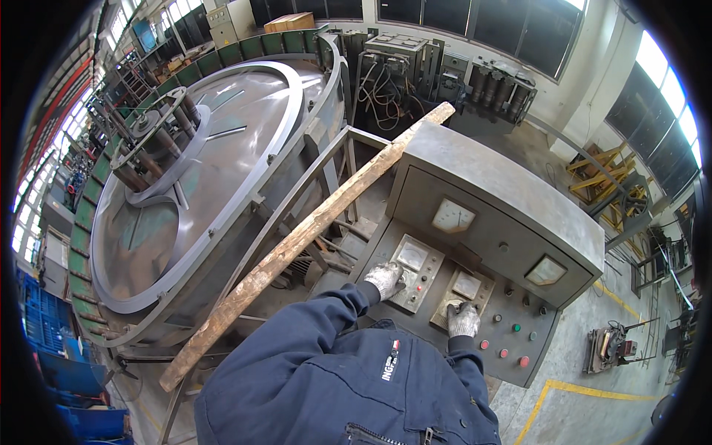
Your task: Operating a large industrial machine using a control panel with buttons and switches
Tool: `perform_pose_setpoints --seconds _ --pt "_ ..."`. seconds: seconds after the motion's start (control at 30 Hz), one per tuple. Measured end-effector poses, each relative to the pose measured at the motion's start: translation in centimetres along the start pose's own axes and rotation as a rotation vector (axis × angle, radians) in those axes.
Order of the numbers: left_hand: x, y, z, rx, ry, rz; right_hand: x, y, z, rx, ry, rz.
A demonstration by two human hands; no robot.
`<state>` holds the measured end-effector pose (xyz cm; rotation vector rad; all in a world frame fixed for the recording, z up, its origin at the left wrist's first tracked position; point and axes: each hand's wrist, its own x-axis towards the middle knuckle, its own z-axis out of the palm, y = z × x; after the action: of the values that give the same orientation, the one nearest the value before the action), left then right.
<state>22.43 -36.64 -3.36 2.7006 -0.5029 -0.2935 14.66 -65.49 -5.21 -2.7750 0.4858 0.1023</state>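
Both my hands wear whitish work gloves and rest at a grey metal control console [512, 215]. My left hand [384, 280] is closed at the lower left of the left instrument panel [419, 271], its fingertips curled on a dark knob. Beside it on that panel are a meter and small red buttons. My right hand [463, 320] is closed over the lower part of the right instrument panel [480, 289], with the fingers around a dark knob that is mostly covered. Above the panels, a dial gauge [453, 215] and a second gauge [547, 271] sit in the upright face.
Red push buttons [524, 361] and green ones [516, 327] lie right of my right hand. A long wooden plank [311, 226] slants along the console's left. Beyond it stands a large round metal machine [245, 148]. Yellow floor lines [578, 387] and a small cart [612, 347] are at right.
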Motion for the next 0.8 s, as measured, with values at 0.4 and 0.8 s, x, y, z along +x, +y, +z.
perform_pose_setpoints --seconds 0.4,0.8 --pt "-0.33 0.12 -0.3 0.002 -0.001 0.007 -0.1 -0.18 -0.11 0.029 -0.024 -0.009" --pt "-0.25 0.04 0.07 0.003 -0.016 0.001 0.08 0.06 0.33 -0.019 -0.036 -0.024"
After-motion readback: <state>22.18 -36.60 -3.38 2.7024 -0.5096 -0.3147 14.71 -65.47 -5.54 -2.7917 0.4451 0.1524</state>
